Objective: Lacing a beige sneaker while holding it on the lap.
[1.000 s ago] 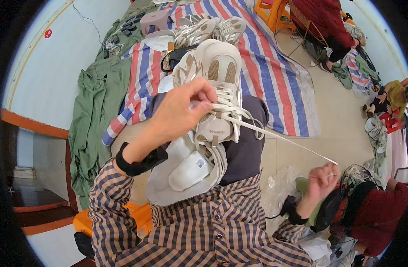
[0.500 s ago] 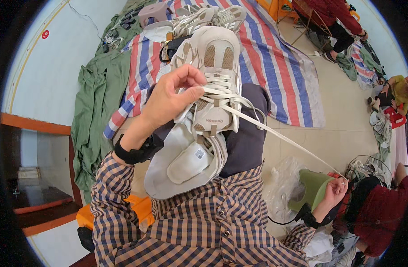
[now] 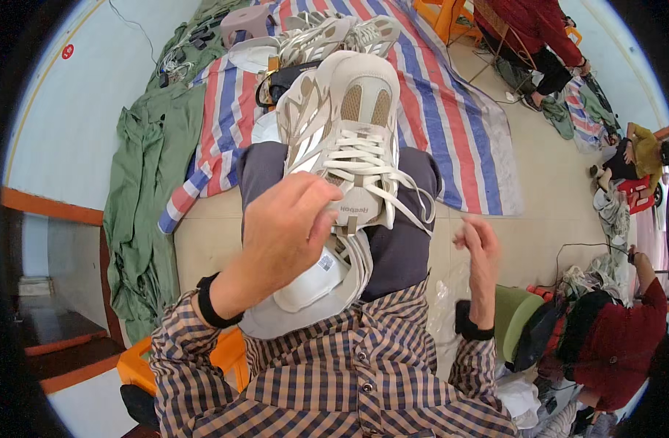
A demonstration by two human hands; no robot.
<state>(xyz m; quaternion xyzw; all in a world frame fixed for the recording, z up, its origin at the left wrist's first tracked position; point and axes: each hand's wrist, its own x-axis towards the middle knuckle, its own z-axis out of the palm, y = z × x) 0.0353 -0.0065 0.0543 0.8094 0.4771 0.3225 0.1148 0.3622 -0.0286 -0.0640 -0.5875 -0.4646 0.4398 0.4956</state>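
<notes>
A beige and white sneaker (image 3: 364, 84) rests on my lap, toe pointing away. Flat cream laces (image 3: 358, 157) cross its tongue, and a loose end hangs over its right side. At the tongue's left edge hovers my left hand (image 3: 280, 230), its fingers loosely bent and thumb apart, with nothing visible between them. My right hand (image 3: 480, 255) is raised right of my knee, slightly blurred, fingers loosely curled and apart, holding nothing visible. Another matching sneaker (image 3: 301, 109) lies close against the left side. Below my left hand, a white insole-shaped piece (image 3: 309, 288) with a printed label is partly hidden.
Several more sneakers (image 3: 327, 36) lie on a striped sheet (image 3: 466, 146) ahead. A mauve stool (image 3: 247, 23) stands behind them. Green cloth (image 3: 148, 212) lies to the left. A green stool (image 3: 513, 314) is near my right arm. Other people are at the right.
My right hand has come in from the far right and let go of the lace, which now hangs slack. My left hand has moved down from the laces toward the tongue's lower edge.
</notes>
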